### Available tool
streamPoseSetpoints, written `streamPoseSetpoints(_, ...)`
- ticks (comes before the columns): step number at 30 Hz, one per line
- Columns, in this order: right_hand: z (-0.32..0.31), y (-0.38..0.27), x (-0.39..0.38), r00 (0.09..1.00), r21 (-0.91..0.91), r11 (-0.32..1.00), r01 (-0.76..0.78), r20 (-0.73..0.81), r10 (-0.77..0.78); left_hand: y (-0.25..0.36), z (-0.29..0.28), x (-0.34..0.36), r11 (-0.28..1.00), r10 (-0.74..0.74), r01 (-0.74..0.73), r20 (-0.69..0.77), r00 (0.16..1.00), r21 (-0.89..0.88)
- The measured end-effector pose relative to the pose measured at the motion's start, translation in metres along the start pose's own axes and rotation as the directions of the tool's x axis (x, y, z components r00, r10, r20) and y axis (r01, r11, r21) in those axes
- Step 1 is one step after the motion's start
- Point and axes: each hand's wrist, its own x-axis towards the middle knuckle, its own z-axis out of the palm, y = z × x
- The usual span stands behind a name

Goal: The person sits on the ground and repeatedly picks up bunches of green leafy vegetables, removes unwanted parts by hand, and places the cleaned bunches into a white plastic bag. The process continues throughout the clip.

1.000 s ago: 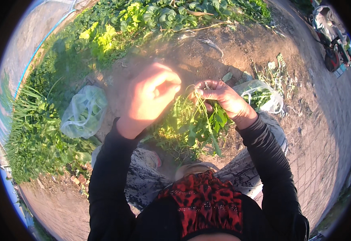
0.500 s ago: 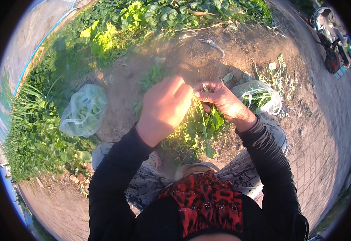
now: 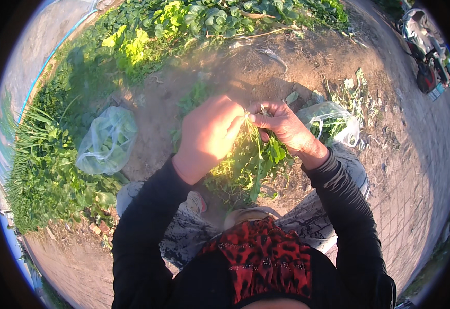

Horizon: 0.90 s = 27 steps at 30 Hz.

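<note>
My right hand [image 3: 285, 130] pinches the root end of a leafy green plant [image 3: 275, 153], whose leaves hang down below the fingers. Close against it, my left hand [image 3: 210, 135] is closed with its back toward me. Its fingertips meet pale thin stems near the right thumb; the hand itself hides what is between them. Under both hands a heap of loose greens and yellowish leaves [image 3: 230, 180] lies on the soil between my feet.
A clear plastic bag of greens [image 3: 109, 141] stands at left, another bag [image 3: 338, 121] at right. Leafy vegetable rows [image 3: 219, 19] grow at the far side, with long-leaved plants [image 3: 32, 134] at left. Paving [image 3: 415, 190] runs along the right; a wheeled vehicle [image 3: 428, 56] is far right.
My left hand has shifted slightly, its fingertips staying by the right thumb. The long hanging leaf has swung a little left. My right hand keeps its hold in nearly the same place.
</note>
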Motion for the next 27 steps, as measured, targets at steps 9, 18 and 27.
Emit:
streamPoseSetpoints(9, -0.006, -0.004, -0.001, 0.989, 0.114, 0.993, -0.012, 0.149, -0.005, -0.021, -0.017, 0.008, 0.971, -0.187, 0.197, -0.086, 0.979, 0.135)
streamPoseSetpoints(18, -0.011, -0.005, -0.003, 0.973, 0.090, 0.996, 0.010, 0.229, -0.031, -0.090, -0.060, 0.003, 0.648, -0.431, 0.281, 0.036, 0.902, 0.707)
streamPoseSetpoints(27, -0.014, -0.007, -0.006, 0.956, -0.016, 1.000, 0.022, 0.292, -0.016, -0.056, -0.049, 0.003, 0.988, -0.154, 0.143, 0.472, 0.868, 0.059)
